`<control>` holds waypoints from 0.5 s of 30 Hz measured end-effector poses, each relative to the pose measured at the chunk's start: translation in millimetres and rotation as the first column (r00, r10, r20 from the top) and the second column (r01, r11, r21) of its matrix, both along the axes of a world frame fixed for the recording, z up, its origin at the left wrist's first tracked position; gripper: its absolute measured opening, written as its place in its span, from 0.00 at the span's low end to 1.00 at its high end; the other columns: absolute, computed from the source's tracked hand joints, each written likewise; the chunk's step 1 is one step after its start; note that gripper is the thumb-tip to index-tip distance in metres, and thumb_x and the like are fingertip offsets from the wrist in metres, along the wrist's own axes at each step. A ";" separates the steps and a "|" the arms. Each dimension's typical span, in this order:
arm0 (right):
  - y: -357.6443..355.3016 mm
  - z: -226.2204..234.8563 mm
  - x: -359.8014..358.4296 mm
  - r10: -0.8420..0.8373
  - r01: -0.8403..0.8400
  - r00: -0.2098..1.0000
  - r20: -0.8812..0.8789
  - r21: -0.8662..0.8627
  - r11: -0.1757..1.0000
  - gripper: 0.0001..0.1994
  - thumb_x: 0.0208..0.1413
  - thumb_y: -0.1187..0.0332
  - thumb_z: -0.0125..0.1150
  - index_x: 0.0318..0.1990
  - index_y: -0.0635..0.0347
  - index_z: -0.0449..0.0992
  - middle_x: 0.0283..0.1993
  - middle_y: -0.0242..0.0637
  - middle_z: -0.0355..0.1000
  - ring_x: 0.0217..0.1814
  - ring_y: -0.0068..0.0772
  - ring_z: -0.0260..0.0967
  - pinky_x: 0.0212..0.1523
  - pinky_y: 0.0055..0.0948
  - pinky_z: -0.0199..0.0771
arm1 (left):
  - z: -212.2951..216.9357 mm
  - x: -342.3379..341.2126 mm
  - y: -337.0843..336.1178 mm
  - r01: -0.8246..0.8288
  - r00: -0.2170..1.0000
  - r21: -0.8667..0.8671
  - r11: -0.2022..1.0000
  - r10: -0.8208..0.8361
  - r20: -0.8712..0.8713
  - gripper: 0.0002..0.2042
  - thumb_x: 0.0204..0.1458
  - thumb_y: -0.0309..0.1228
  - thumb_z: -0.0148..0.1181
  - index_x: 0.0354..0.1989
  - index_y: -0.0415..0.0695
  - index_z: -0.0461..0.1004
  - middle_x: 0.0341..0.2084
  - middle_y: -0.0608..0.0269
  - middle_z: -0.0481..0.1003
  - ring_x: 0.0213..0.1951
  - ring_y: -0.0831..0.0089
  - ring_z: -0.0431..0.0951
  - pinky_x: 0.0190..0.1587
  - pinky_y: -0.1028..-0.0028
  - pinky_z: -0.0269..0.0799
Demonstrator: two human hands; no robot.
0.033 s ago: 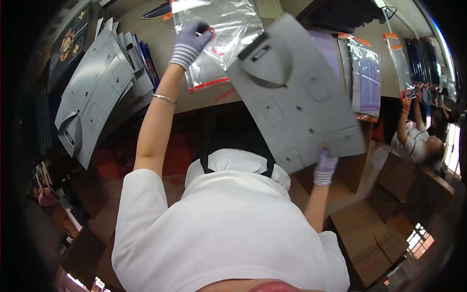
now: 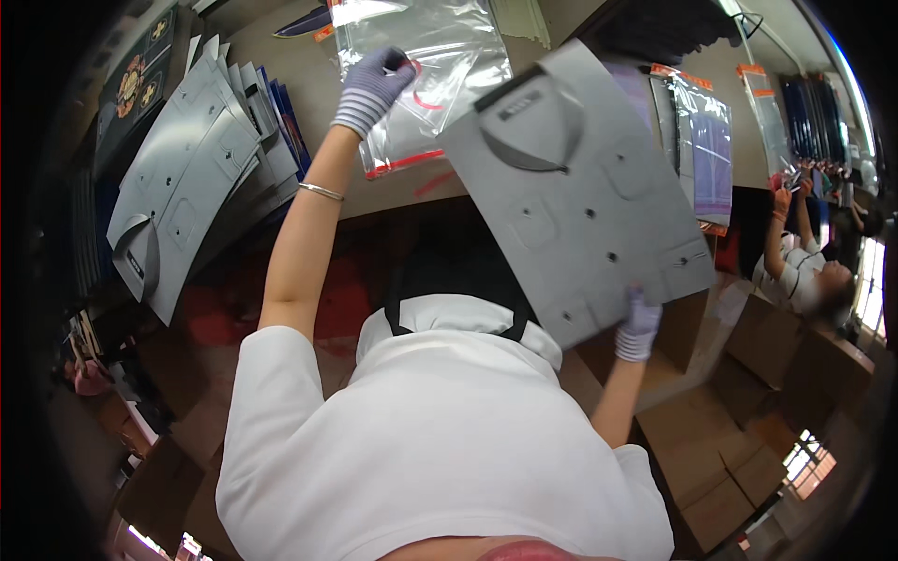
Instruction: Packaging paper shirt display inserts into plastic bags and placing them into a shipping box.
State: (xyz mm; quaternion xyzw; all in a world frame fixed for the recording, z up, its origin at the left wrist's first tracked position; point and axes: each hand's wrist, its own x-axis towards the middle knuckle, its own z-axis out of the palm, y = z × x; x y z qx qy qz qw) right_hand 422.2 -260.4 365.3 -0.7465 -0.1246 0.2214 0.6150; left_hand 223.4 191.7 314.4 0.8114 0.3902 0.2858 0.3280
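No shift is seen against the earlier frame. The clear bag [image 2: 440, 56], at upper centre on the desk [image 2: 309, 93], is pinched by the gloved left hand [image 2: 374, 89]. The folded grey shirt [image 2: 580, 187], at centre right, is gripped at its lower edge by the right hand [image 2: 639, 327]. Bagging is judged to be in hand: the bag mouth needs opening and the shirt aligning.

Garment packing workshop, factory-type floor. Long tan worktable [image 2: 393, 192] carries a fanned stack of folded grey button-up shirts [image 2: 187, 178] on the left, with dark blue folded pieces [image 2: 285, 126] under it. Clear plastic garment bags with red seal strips [image 2: 426, 56] lie on the table; more filled clear bags [image 2: 697, 140] sit in a row to the right. Brown cardboard cartons [image 2: 739, 467] stacked on the floor lower right. Another worker in a white top [image 2: 795, 271] stands at the table's far right end, hands raised. Gloved hands, white uniform tops: production line.
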 end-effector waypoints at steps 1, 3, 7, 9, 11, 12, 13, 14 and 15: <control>-26.6 0.9 26.4 0.030 -0.036 0.992 -0.121 -0.043 0.998 0.16 0.47 0.72 0.55 0.45 0.69 0.68 0.37 0.35 0.69 0.39 0.28 0.66 0.44 0.29 0.65 | -5.5 -0.5 -4.9 -0.006 1.000 -0.048 0.999 0.007 0.026 0.11 0.42 0.36 0.61 0.27 0.40 0.74 0.24 0.58 0.75 0.27 0.70 0.76 0.35 0.74 0.71; -72.8 4.1 66.9 0.141 -0.169 0.942 -0.306 -0.065 0.984 0.19 0.44 0.72 0.56 0.45 0.71 0.67 0.35 0.36 0.69 0.37 0.27 0.65 0.43 0.28 0.66 | -21.5 -2.0 -7.0 -0.009 1.000 -0.050 0.999 0.008 -0.026 0.13 0.42 0.39 0.62 0.27 0.41 0.74 0.23 0.57 0.75 0.26 0.67 0.75 0.34 0.72 0.70; -35.0 22.1 32.6 0.178 -0.244 0.882 -0.437 -0.099 0.965 0.16 0.43 0.70 0.58 0.40 0.68 0.71 0.33 0.34 0.69 0.34 0.26 0.65 0.38 0.24 0.65 | -20.9 6.0 -29.5 0.044 0.998 0.008 0.999 -0.043 -0.054 0.13 0.42 0.39 0.62 0.25 0.41 0.73 0.22 0.57 0.73 0.27 0.62 0.72 0.33 0.68 0.68; -14.5 1.0 16.2 0.261 -0.329 0.905 -0.335 -0.166 0.930 0.14 0.43 0.67 0.60 0.38 0.64 0.73 0.32 0.30 0.69 0.33 0.24 0.65 0.36 0.23 0.64 | -22.7 3.8 -35.9 0.098 0.991 0.084 0.992 -0.090 -0.095 0.11 0.42 0.37 0.61 0.25 0.42 0.72 0.23 0.58 0.73 0.29 0.61 0.72 0.34 0.68 0.67; 6.7 -33.5 5.9 0.295 -0.353 0.890 -0.348 -0.114 0.929 0.16 0.44 0.65 0.59 0.40 0.65 0.71 0.34 0.31 0.69 0.34 0.24 0.65 0.37 0.22 0.64 | -24.6 2.1 -40.1 0.203 0.970 0.240 0.949 -0.161 -0.182 0.08 0.41 0.32 0.61 0.25 0.42 0.69 0.25 0.59 0.71 0.32 0.61 0.71 0.36 0.67 0.66; 15.4 -44.7 3.1 0.255 -0.324 0.849 -0.464 -0.075 0.943 0.18 0.45 0.65 0.58 0.42 0.67 0.70 0.36 0.33 0.70 0.36 0.25 0.66 0.39 0.22 0.64 | -24.1 0.6 -45.0 0.202 0.970 0.239 0.950 -0.161 -0.184 0.08 0.41 0.32 0.61 0.25 0.42 0.69 0.25 0.59 0.71 0.32 0.61 0.71 0.36 0.67 0.66; 13.5 -65.2 -1.5 0.198 -0.224 0.860 -0.471 0.001 0.975 0.17 0.46 0.65 0.59 0.42 0.66 0.70 0.36 0.33 0.69 0.36 0.24 0.66 0.38 0.23 0.65 | -21.1 -0.7 -51.4 0.191 0.957 0.292 0.937 -0.111 -0.269 0.08 0.40 0.30 0.60 0.28 0.44 0.69 0.28 0.60 0.71 0.35 0.61 0.70 0.38 0.67 0.65; 15.9 -68.6 -4.1 0.208 -0.235 0.855 -0.474 0.003 0.972 0.17 0.46 0.65 0.59 0.42 0.66 0.70 0.36 0.33 0.69 0.36 0.24 0.66 0.38 0.23 0.65 | -19.9 -5.6 -54.8 0.174 0.935 0.345 0.922 -0.044 -0.353 0.09 0.40 0.29 0.59 0.30 0.45 0.68 0.31 0.61 0.71 0.38 0.61 0.69 0.40 0.66 0.64; 16.5 -70.6 -6.6 0.183 -0.188 0.865 -0.466 0.036 0.982 0.18 0.46 0.65 0.59 0.43 0.67 0.69 0.37 0.34 0.69 0.38 0.25 0.66 0.39 0.24 0.66 | -29.1 -12.7 -57.0 0.121 0.931 0.359 0.926 0.019 -0.365 0.12 0.39 0.27 0.57 0.34 0.47 0.68 0.35 0.62 0.70 0.41 0.62 0.68 0.42 0.66 0.63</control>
